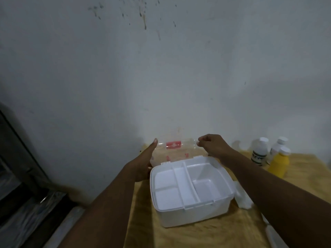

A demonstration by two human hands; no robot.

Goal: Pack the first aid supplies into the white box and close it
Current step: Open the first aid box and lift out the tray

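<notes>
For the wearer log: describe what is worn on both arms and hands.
Nothing worn is visible. The left hand and right hand are bare, with no gloves, rings or watch showing. Both forearms are uncovered up to the frame edge: no sleeves, bands or markings in view.

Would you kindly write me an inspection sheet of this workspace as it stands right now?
Surface: table under a yellow-brown cloth.
Job's things: white box open, tray compartments empty; clear lid with a red label raised at the back; three bottles at right, one yellow; white packet beside the box.
Clutter: nothing seen.
Grippers: left hand flat against the lid's left edge; right hand pinching its right top corner.
Cables: nothing seen.
Surroundings: stained grey wall; dark frame at left.
</notes>
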